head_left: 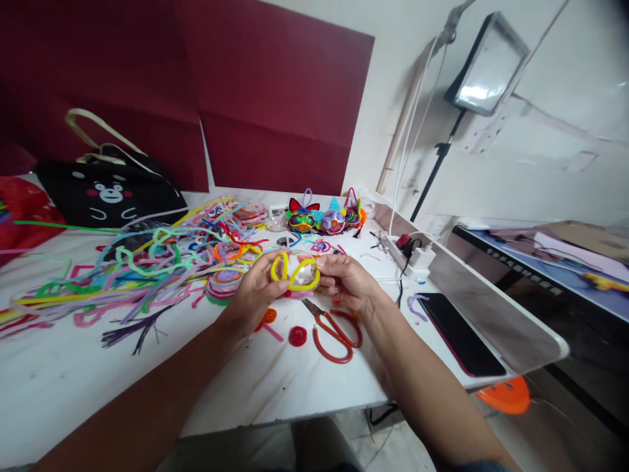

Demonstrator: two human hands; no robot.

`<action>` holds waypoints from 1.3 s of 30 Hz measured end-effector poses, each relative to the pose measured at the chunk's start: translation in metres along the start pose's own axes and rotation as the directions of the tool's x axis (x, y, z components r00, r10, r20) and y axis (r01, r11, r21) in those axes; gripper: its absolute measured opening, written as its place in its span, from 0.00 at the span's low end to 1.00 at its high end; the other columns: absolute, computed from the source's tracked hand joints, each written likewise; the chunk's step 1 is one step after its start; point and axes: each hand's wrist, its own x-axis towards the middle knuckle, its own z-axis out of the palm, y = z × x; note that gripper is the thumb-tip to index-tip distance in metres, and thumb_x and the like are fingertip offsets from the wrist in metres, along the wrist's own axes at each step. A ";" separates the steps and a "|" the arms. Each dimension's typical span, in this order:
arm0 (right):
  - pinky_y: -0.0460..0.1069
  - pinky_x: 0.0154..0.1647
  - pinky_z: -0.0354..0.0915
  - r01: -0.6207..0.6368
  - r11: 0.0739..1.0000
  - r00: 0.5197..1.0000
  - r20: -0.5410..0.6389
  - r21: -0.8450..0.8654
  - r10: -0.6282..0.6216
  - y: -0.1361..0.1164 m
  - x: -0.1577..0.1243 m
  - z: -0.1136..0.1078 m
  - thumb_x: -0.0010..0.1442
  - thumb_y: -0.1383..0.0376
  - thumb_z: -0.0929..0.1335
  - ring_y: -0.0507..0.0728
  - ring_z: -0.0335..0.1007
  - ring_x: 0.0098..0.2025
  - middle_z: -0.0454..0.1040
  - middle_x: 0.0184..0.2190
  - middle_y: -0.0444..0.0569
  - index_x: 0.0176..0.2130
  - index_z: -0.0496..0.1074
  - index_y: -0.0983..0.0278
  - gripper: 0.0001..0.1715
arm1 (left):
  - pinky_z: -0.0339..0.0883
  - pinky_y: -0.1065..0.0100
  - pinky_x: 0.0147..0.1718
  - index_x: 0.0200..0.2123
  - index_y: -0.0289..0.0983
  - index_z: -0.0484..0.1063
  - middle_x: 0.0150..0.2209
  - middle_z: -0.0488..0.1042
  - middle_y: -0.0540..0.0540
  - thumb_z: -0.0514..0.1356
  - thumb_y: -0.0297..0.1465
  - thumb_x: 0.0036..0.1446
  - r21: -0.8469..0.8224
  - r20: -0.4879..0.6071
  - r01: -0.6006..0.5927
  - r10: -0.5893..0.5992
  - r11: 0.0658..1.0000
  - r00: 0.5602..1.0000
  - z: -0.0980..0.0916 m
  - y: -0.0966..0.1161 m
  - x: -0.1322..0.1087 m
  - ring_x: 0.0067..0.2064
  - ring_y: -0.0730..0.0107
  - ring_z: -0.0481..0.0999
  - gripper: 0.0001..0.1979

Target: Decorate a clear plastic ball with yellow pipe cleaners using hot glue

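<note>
Between my two hands a yellow pipe cleaner (pixel 303 286) is bent in curves over a clear plastic ball (pixel 304 272). My left hand (pixel 259 282) pinches its left side, thumb in front. On the right, my right hand (pixel 346 278) grips the other side with bent fingers. Just below them lie scissors with orange handles (pixel 339 337), blades pointing up and left. A red coiled disc (pixel 297 336) and an orange coil (pixel 268 317) rest on the white table near my hands.
A heap of colourful pipe cleaners (pixel 162 255) covers the left. Several decorated balls (pixel 333 221) stand at the back. A black phone (pixel 462 334) and a power strip (pixel 410 255) lie right, beside the table's raised edge. A black bag (pixel 108 193) stands back left.
</note>
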 end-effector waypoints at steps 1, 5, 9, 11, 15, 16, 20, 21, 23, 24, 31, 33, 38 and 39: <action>0.41 0.17 0.36 -0.002 1.000 1.000 -0.004 0.002 0.002 0.000 0.000 0.000 0.43 0.62 0.79 0.43 0.42 0.17 0.55 0.14 0.35 0.28 0.72 0.68 0.18 | 0.73 0.61 0.44 0.48 0.40 0.71 0.48 0.76 0.44 0.70 0.33 0.39 -0.010 0.003 0.005 -0.005 1.000 1.000 0.000 0.001 0.000 0.49 0.57 0.76 0.29; 0.41 0.17 0.36 -0.018 1.000 1.000 -0.007 0.011 0.018 -0.001 -0.001 0.002 0.43 0.63 0.79 0.43 0.41 0.18 0.55 0.14 0.35 0.28 0.72 0.67 0.17 | 0.75 0.64 0.38 0.47 0.40 0.73 0.44 0.77 0.45 0.69 0.34 0.40 -0.030 0.006 0.020 -0.020 0.999 1.000 0.001 0.002 0.000 0.42 0.61 0.77 0.27; 0.41 0.17 0.36 -0.010 1.000 1.000 -0.011 0.018 0.011 -0.001 -0.001 0.003 0.43 0.64 0.78 0.43 0.41 0.18 0.55 0.14 0.36 0.26 0.71 0.68 0.15 | 0.75 0.63 0.37 0.47 0.40 0.73 0.43 0.76 0.44 0.67 0.34 0.42 -0.033 -0.018 0.021 -0.022 0.999 1.000 0.001 0.001 0.000 0.44 0.58 0.78 0.25; 0.41 0.16 0.36 -0.007 1.000 1.000 -0.012 0.015 0.007 -0.001 -0.001 0.003 0.44 0.64 0.78 0.43 0.42 0.17 0.56 0.14 0.36 0.26 0.71 0.67 0.15 | 0.76 0.61 0.39 0.47 0.40 0.72 0.43 0.76 0.43 0.67 0.35 0.43 -0.038 -0.022 0.024 -0.024 0.999 0.999 0.001 0.000 0.000 0.45 0.56 0.78 0.24; 0.41 0.16 0.35 0.000 1.000 0.999 -0.039 -0.013 -0.001 0.000 0.000 0.004 0.45 0.63 0.78 0.44 0.44 0.16 0.58 0.13 0.37 0.28 0.72 0.67 0.15 | 0.77 0.59 0.40 0.45 0.40 0.71 0.44 0.77 0.43 0.67 0.34 0.43 -0.052 -0.044 0.038 -0.040 0.998 0.998 0.003 0.001 0.001 0.45 0.56 0.78 0.23; 0.41 0.16 0.35 0.008 1.000 0.999 -0.051 -0.026 -0.009 0.000 0.000 0.004 0.45 0.62 0.77 0.44 0.45 0.16 0.59 0.13 0.37 0.29 0.72 0.67 0.15 | 0.77 0.59 0.40 0.45 0.40 0.71 0.44 0.77 0.44 0.67 0.34 0.43 -0.056 -0.047 0.041 -0.044 0.998 0.998 0.003 0.001 0.001 0.45 0.57 0.78 0.23; 0.42 0.16 0.37 0.072 0.992 0.988 -0.132 -0.103 -0.085 0.000 -0.001 0.009 0.44 0.59 0.77 0.45 0.49 0.15 0.63 0.13 0.39 0.30 0.73 0.67 0.17 | 0.76 0.59 0.41 0.45 0.40 0.71 0.39 0.76 0.46 0.67 0.34 0.45 -0.077 -0.040 0.054 -0.057 0.996 0.998 0.003 0.000 0.001 0.42 0.59 0.79 0.22; 0.42 0.15 0.39 0.089 0.988 0.982 -0.156 -0.127 -0.108 0.000 -0.001 0.010 0.44 0.59 0.77 0.45 0.51 0.15 0.63 0.13 0.39 0.30 0.73 0.67 0.18 | 0.76 0.59 0.40 0.45 0.40 0.71 0.37 0.76 0.47 0.67 0.33 0.45 -0.085 -0.041 0.057 -0.061 0.995 0.997 0.003 0.000 0.002 0.41 0.60 0.79 0.21; 0.42 0.16 0.42 0.112 0.977 0.970 -0.195 -0.181 -0.147 0.000 -0.002 0.012 0.45 0.58 0.77 0.46 0.53 0.15 0.64 0.13 0.38 0.32 0.74 0.67 0.18 | 0.76 0.60 0.39 0.43 0.39 0.71 0.33 0.74 0.50 0.67 0.32 0.44 -0.108 -0.053 0.062 -0.068 0.992 0.996 0.004 0.000 0.002 0.36 0.63 0.78 0.20; 0.42 0.16 0.43 0.122 0.971 0.964 -0.208 -0.208 -0.166 0.000 -0.002 0.012 0.45 0.57 0.77 0.46 0.54 0.15 0.65 0.13 0.39 0.32 0.74 0.66 0.18 | 0.76 0.61 0.38 0.42 0.39 0.70 0.31 0.73 0.51 0.68 0.32 0.43 -0.119 -0.060 0.064 -0.071 0.991 0.996 0.004 0.000 0.003 0.34 0.65 0.77 0.20; 0.42 0.17 0.49 0.168 0.933 0.932 -0.259 -0.317 -0.256 0.005 0.003 0.010 0.42 0.56 0.78 0.47 0.55 0.15 0.66 0.14 0.38 0.30 0.74 0.65 0.20 | 0.77 0.58 0.38 0.46 0.39 0.70 0.32 0.75 0.49 0.67 0.32 0.45 -0.078 -0.065 0.115 -0.121 0.990 0.991 0.003 -0.002 0.004 0.38 0.59 0.80 0.22; 0.42 0.17 0.49 0.167 0.926 0.922 -0.279 -0.339 -0.269 0.005 0.004 0.009 0.42 0.56 0.78 0.47 0.56 0.15 0.66 0.14 0.38 0.29 0.73 0.64 0.19 | 0.77 0.57 0.39 0.45 0.39 0.70 0.34 0.76 0.48 0.68 0.32 0.44 -0.079 -0.084 0.131 -0.138 0.988 0.987 0.004 -0.002 0.004 0.40 0.57 0.80 0.22; 0.42 0.18 0.48 0.189 0.929 0.901 -0.320 -0.317 -0.292 0.002 0.004 0.006 0.46 0.56 0.76 0.46 0.60 0.19 0.73 0.21 0.42 0.28 0.73 0.65 0.16 | 0.78 0.60 0.33 0.44 0.39 0.69 0.35 0.75 0.49 0.67 0.31 0.43 -0.068 -0.138 0.121 -0.130 0.990 0.982 0.004 -0.001 0.007 0.36 0.62 0.79 0.22; 0.42 0.18 0.48 0.203 0.935 0.897 -0.327 -0.291 -0.297 0.001 0.004 0.004 0.46 0.56 0.76 0.46 0.60 0.19 0.74 0.24 0.43 0.28 0.73 0.65 0.16 | 0.78 0.62 0.31 0.43 0.39 0.69 0.34 0.74 0.50 0.68 0.31 0.43 -0.064 -0.148 0.119 -0.127 0.991 0.981 0.003 -0.001 0.008 0.34 0.64 0.79 0.21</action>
